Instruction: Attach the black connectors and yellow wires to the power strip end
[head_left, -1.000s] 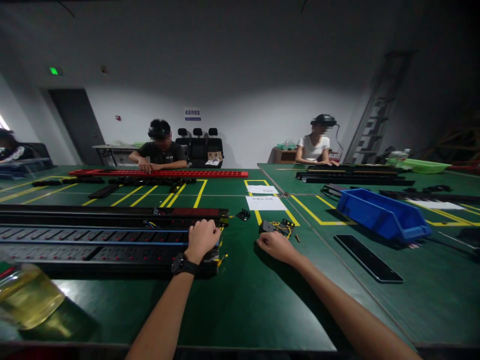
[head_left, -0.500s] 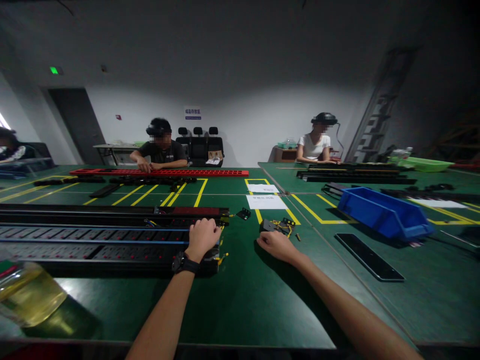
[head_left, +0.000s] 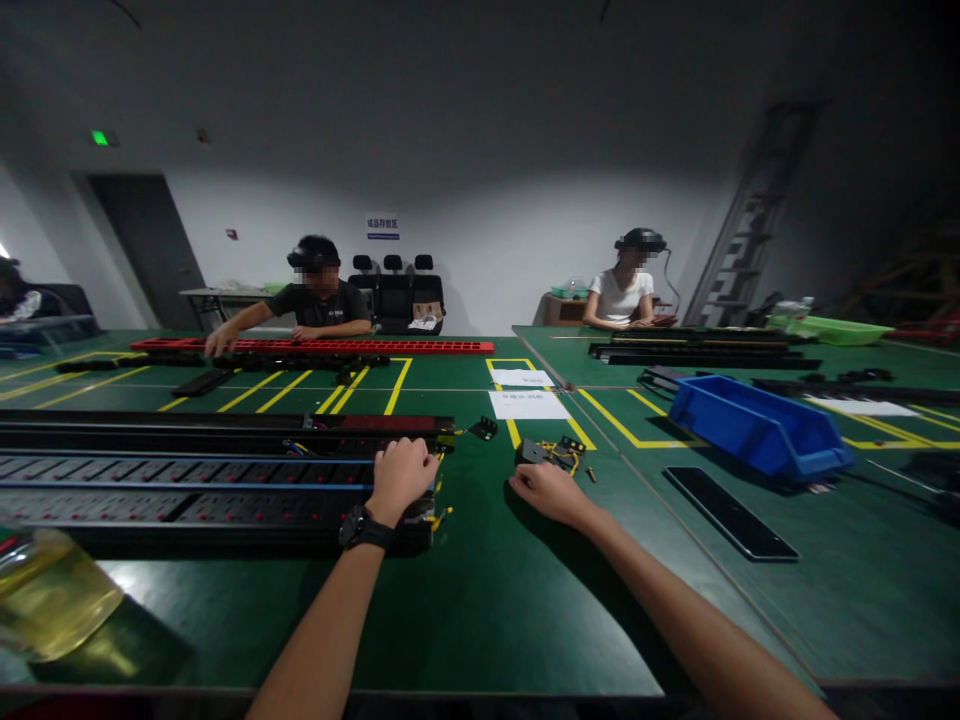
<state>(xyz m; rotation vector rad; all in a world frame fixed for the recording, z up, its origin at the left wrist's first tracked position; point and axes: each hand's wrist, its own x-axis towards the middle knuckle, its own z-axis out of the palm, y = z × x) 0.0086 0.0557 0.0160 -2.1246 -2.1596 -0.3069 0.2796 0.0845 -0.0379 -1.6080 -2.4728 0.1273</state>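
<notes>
My left hand (head_left: 401, 477), a black watch on its wrist, rests closed on the right end of a long black power strip (head_left: 187, 490) with rows of sockets and blue wires. The strip lies across the green table (head_left: 480, 600). My right hand (head_left: 546, 491) lies curled on the table just short of a cluster of small black parts with yellow wires (head_left: 556, 453). Whether it holds anything I cannot make out.
A blue bin (head_left: 757, 427) and a flat black panel (head_left: 729, 513) lie to the right. A bottle of yellow liquid (head_left: 49, 595) lies at the near left. White papers (head_left: 529, 404) sit mid-table. Two people work on long strips at the far side: one red (head_left: 315, 347), one black (head_left: 697, 352).
My hands stay put. The person at the far left has stretched an arm out along the red strip. The view has shifted slightly.
</notes>
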